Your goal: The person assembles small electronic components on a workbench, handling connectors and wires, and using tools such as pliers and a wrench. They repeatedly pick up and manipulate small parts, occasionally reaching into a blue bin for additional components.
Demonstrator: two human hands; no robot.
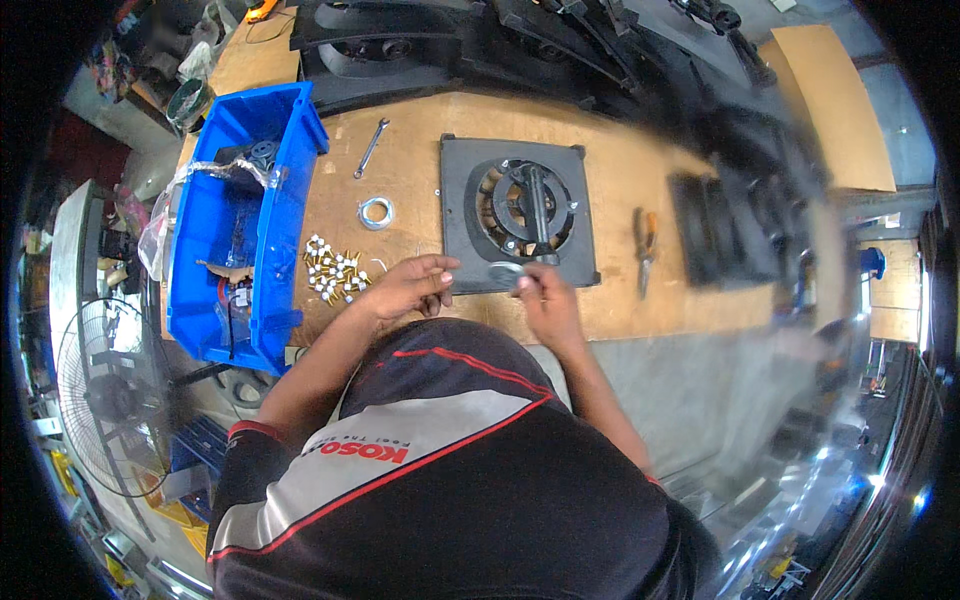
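In front of me on the wooden bench lies a square black plastic panel (465,160) with a round slotted opening and a raised bar across it. Over its near edge, my right hand (550,305) pinches a thin silvery ring (507,268), blurred by motion. My left hand (415,288) is at the panel's near left corner, fingers curled together; anything small in them is hidden. Beside that hand lies a pile of small brass-coloured fittings with white ends (335,270). Farther back is a silvery coil (375,213), with a combination wrench (371,148) beyond it.
A blue plastic bin (285,230) with black parts and wrapping stands at the bench's left. Orange-handled pliers (645,250) lie right of the panel. Large black mouldings (400,50) crowd the back, with more black parts (730,230) at right. A fan (110,400) stands lower left.
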